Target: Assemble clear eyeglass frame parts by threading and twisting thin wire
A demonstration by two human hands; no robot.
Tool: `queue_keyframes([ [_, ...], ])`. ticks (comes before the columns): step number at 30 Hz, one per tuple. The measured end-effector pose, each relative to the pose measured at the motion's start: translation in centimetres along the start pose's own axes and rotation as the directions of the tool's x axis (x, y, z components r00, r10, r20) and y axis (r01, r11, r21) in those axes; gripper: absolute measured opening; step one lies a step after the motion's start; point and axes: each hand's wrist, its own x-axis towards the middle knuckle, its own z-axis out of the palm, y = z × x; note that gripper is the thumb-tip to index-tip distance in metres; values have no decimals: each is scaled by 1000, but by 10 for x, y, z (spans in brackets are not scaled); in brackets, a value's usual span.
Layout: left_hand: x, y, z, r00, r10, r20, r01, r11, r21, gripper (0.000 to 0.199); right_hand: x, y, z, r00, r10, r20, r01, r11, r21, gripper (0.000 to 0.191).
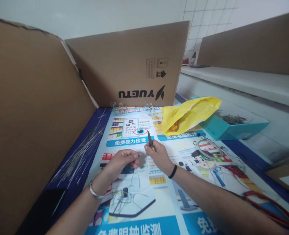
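My right hand (pixel 160 156) is closed around pliers (pixel 150 139) with dark jaws and a bit of yellow on the handle; the jaws point up and away. My left hand (pixel 125 160) is pinched just to the left, its thumb and fingertips on a thin wire (pixel 140 154) whose shape is hard to make out. A small gap separates the two hands above the printed poster (pixel 164 202). Below the left hand, loose bent wires (pixel 127 202) lie near a small dark spool (pixel 125 192).
Cardboard panels (pixel 125 65) stand behind and at left. Straight wires (pixel 79 156) lie in a bundle on the left. To the right are a yellow bag (pixel 191 114), a teal box (pixel 235 129) of dark wiry pieces, a pale wire coil (pixel 209 148) and a red coil (pixel 269 209).
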Motion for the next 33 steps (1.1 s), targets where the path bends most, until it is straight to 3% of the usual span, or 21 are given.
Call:
queue_keyframes([
  [13,4,-6,1,997,9,-77,-7,1000,25,16,0,5,1,997,-52,52,54,998,-37,11],
  [18,5,-8,-4,997,34,-74,-35,999,-13,14,-1,5,-4,980,-177,93,190,970,-155,10],
  [20,6,-8,-8,994,54,-96,-57,998,-29,13,0,5,-8,944,-308,120,329,911,-250,9],
  [23,6,-5,-15,987,94,-130,-102,994,-50,14,0,5,-13,831,-520,196,551,726,-412,9],
  [26,6,-3,-19,981,124,-149,-135,989,-67,16,0,6,-16,752,-599,273,639,564,-523,10],
  [28,5,-1,-19,979,126,-161,-138,988,-69,17,0,7,-16,753,-570,329,635,500,-589,9],
  [33,5,0,-17,975,145,-169,-143,989,23,12,1,8,-15,823,-420,383,548,408,-730,8],
])
